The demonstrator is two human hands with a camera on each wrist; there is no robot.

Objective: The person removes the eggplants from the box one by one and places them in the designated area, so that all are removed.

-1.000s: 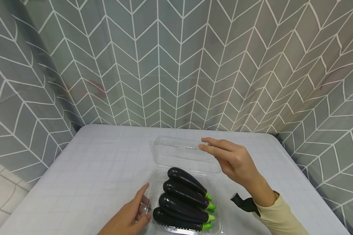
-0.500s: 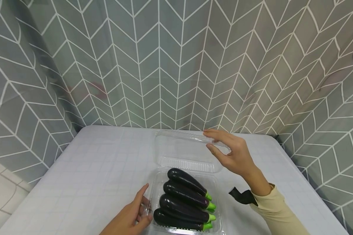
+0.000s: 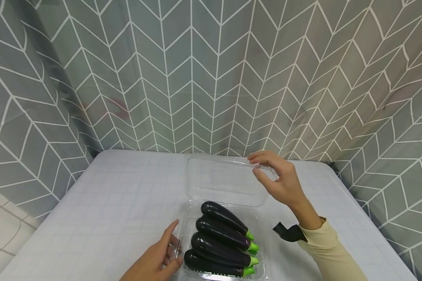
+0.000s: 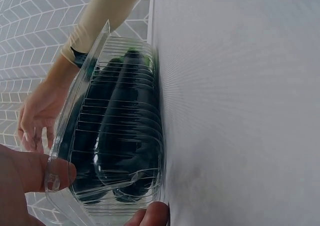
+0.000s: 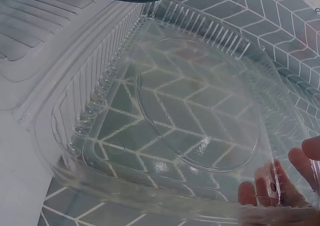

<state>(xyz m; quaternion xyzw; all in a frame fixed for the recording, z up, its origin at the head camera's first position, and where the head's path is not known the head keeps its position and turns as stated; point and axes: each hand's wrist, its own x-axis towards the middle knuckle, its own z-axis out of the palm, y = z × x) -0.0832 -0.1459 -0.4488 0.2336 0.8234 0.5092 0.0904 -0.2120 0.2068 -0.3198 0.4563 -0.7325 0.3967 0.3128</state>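
Observation:
Several dark eggplants (image 3: 221, 234) with green stems lie side by side in the base of a clear plastic clamshell container (image 3: 256, 218). My left hand (image 3: 154, 255) grips the base's left side. In the left wrist view its thumb (image 4: 52, 172) lies over the rim, and fingertips (image 4: 150, 216) touch low by the table. The hinged lid (image 3: 225, 181) stands raised behind the base. Near its upper right corner my right hand (image 3: 281, 179) holds the lid's edge between thumb and fingers. Some fingers (image 5: 265, 188) show through the lid (image 5: 195, 101) in the right wrist view.
A white cloth (image 3: 119, 210) covers the table. Grey curtains (image 3: 204, 78) with white chevron lines stand behind and at both sides. A black strap (image 3: 290, 233) sits at the right sleeve's cuff. Pale tiles (image 3: 3, 226) appear at the lower left.
My right hand has moved up and slightly right, its thumb and fingers now at the lid's edge. The lid has tilted further up and back. The left hand and eggplants stay in place.

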